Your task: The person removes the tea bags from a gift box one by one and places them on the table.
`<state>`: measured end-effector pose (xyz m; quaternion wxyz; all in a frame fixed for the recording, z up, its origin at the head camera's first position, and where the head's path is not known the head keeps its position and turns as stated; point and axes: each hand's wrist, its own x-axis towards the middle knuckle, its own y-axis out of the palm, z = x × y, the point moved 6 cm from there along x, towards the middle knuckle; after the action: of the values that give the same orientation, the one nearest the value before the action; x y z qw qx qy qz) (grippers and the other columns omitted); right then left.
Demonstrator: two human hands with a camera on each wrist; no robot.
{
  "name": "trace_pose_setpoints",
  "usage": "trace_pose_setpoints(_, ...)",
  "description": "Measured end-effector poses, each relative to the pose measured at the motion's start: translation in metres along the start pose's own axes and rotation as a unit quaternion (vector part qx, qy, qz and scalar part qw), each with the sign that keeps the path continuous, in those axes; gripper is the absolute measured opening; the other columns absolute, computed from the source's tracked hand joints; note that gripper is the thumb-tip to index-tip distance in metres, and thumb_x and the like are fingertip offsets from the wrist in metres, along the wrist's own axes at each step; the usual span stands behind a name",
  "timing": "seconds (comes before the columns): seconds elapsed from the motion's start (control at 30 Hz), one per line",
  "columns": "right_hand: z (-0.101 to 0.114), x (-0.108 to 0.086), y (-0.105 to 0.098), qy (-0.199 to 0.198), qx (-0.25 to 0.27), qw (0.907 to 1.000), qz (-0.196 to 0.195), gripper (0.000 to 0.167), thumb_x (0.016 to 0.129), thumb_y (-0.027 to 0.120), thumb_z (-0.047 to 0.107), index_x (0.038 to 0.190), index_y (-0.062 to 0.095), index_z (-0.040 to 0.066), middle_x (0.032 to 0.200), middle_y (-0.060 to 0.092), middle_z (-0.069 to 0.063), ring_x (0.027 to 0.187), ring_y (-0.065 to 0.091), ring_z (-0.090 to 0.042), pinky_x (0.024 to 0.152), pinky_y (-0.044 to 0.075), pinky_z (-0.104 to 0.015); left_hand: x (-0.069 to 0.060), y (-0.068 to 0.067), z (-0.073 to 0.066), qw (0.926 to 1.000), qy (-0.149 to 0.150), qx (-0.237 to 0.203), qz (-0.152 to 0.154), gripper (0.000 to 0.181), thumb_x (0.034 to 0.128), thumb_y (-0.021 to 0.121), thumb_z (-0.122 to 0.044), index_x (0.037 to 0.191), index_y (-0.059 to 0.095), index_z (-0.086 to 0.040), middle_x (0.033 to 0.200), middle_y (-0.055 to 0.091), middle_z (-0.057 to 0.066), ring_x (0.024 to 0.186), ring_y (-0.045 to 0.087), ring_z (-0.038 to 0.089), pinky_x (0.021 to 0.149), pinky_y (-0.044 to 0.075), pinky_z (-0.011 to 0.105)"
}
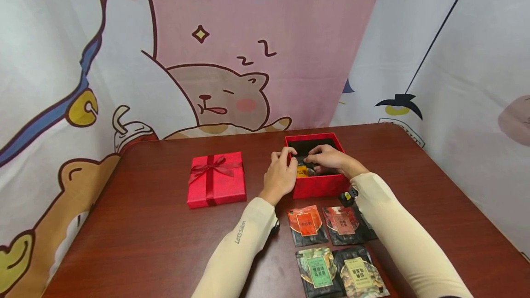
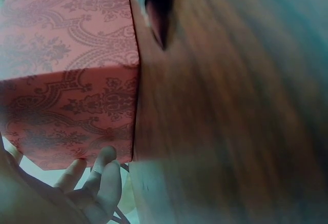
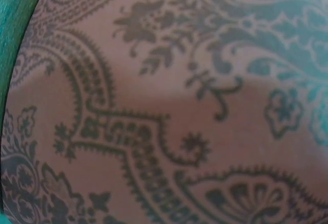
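A red patterned box with a dark inside stands lidless toward the table's far right. At its left wall my left hand grips the rim; the left wrist view shows that hand's fingers against the box side. My right hand reaches in over the right wall, its fingers pinching a dark tea packet with a yellow label. Part of that packet is hidden by the fingers and the wall. In the right wrist view the box's patterned outer wall fills nearly everything, and no hand shows.
Nearer me lie an orange packet, a red packet, a green packet and a pale yellow packet. Another dark packet is partly under my right forearm. Left of the box rests its red lid with a bow.
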<state>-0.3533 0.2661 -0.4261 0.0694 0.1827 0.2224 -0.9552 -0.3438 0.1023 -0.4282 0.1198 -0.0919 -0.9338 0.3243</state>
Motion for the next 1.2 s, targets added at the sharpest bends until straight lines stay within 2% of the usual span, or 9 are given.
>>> trace_pose_setpoints(0.13, 0.0014, -0.0014, -0.0002, 0.001, 0.005, 1.0000, 0.003, 0.056, 0.096, 0.061, 0.018, 0.137, 0.041, -0.013, 0.120, 0.051, -0.024, 0.094, 0.061, -0.025, 0.084, 0.056, -0.037, -0.0001, -0.0003, -0.0002, 1.0000, -0.001, 0.000, 0.000, 0.026, 0.1013, 0.040, -0.038, 0.124, 0.051, -0.034, 0.127, 0.049, 0.007, 0.095, 0.065, 0.033, 0.079, 0.047, 0.055)
trace_pose_setpoints(0.3, 0.0025, -0.0020, -0.0010, -0.005, 0.009, 0.9999, 0.010, 0.043, 0.096, 0.058, 0.016, 0.128, 0.052, -0.012, 0.082, 0.053, -0.008, 0.072, 0.053, -0.013, 0.075, 0.055, -0.030, -0.0002, -0.0005, 0.0002, 1.0000, -0.005, 0.002, 0.003, 0.023, 0.1017, 0.041, -0.037, 0.123, 0.051, -0.035, 0.127, 0.048, 0.006, 0.096, 0.065, 0.034, 0.079, 0.047, 0.056)
trace_pose_setpoints(0.4, 0.0023, -0.0013, -0.0016, -0.013, 0.004, 0.9998, 0.012, 0.038, 0.097, 0.056, 0.016, 0.123, 0.058, -0.011, 0.069, 0.049, -0.002, 0.065, 0.049, -0.010, 0.071, 0.054, -0.028, -0.0003, -0.0007, 0.0003, 1.0000, -0.006, 0.003, 0.002, 0.023, 0.1019, 0.041, -0.037, 0.123, 0.051, -0.035, 0.128, 0.048, 0.006, 0.095, 0.065, 0.034, 0.079, 0.047, 0.056)
trace_pose_setpoints(0.5, 0.0026, -0.0015, -0.0021, -0.018, -0.010, 0.9997, 0.010, 0.038, 0.098, 0.056, 0.018, 0.122, 0.060, -0.011, 0.073, 0.055, -0.002, 0.068, 0.053, -0.010, 0.073, 0.055, -0.028, -0.0003, -0.0007, 0.0003, 1.0000, -0.006, 0.003, 0.003, 0.024, 0.1020, 0.040, -0.037, 0.123, 0.050, -0.036, 0.128, 0.048, 0.006, 0.094, 0.065, 0.033, 0.079, 0.047, 0.056)
trace_pose_setpoints(0.63, 0.0044, -0.0035, -0.0009, -0.020, -0.032, 0.9992, 0.013, 0.040, 0.099, 0.056, 0.018, 0.127, 0.058, -0.011, 0.097, 0.066, -0.012, 0.079, 0.060, -0.014, 0.076, 0.055, -0.031, 0.0000, -0.0002, 0.0003, 1.0000, -0.004, 0.003, 0.003, 0.024, 0.1022, 0.040, -0.038, 0.124, 0.051, -0.035, 0.127, 0.048, 0.006, 0.093, 0.065, 0.033, 0.078, 0.047, 0.055)
trace_pose_setpoints(0.7, 0.0061, -0.0043, 0.0001, -0.026, -0.041, 0.9987, 0.016, 0.042, 0.099, 0.056, 0.016, 0.131, 0.055, -0.012, 0.112, 0.067, -0.018, 0.084, 0.064, -0.016, 0.078, 0.056, -0.032, 0.0003, -0.0001, 0.0004, 1.0000, -0.004, 0.004, 0.003, 0.024, 0.1023, 0.040, -0.038, 0.124, 0.051, -0.035, 0.127, 0.048, 0.006, 0.093, 0.065, 0.033, 0.078, 0.047, 0.054)
trace_pose_setpoints(0.77, 0.0082, -0.0051, 0.0002, -0.034, -0.044, 0.9983, 0.018, 0.043, 0.098, 0.057, 0.014, 0.132, 0.054, -0.013, 0.118, 0.065, -0.023, 0.086, 0.065, -0.017, 0.078, 0.056, -0.033, 0.0004, -0.0004, -0.0004, 1.0000, -0.003, 0.004, 0.003, 0.024, 0.1023, 0.040, -0.038, 0.124, 0.050, -0.035, 0.127, 0.048, 0.006, 0.092, 0.065, 0.033, 0.078, 0.047, 0.054)
trace_pose_setpoints(0.97, 0.0080, -0.0047, 0.0013, -0.050, -0.017, 0.9983, 0.022, 0.046, 0.093, 0.059, 0.006, 0.133, 0.050, -0.015, 0.117, 0.065, -0.028, 0.085, 0.071, -0.021, 0.077, 0.057, -0.036, 0.0016, -0.0015, -0.0011, 1.0000, -0.004, 0.006, 0.007, 0.024, 0.1027, 0.039, -0.038, 0.124, 0.051, -0.036, 0.128, 0.049, 0.005, 0.095, 0.065, 0.034, 0.078, 0.047, 0.055)
trace_pose_setpoints(1.2, 0.0068, -0.0045, -0.0002, -0.053, -0.029, 0.9982, -0.004, 0.047, 0.091, 0.066, 0.004, 0.132, 0.052, -0.014, 0.115, 0.064, -0.026, 0.080, 0.068, -0.016, 0.073, 0.058, -0.035, 0.0006, 0.0001, -0.0008, 0.9999, -0.003, 0.009, 0.011, 0.027, 0.1026, 0.038, -0.040, 0.126, 0.052, -0.035, 0.129, 0.050, 0.005, 0.098, 0.064, 0.034, 0.079, 0.047, 0.055)
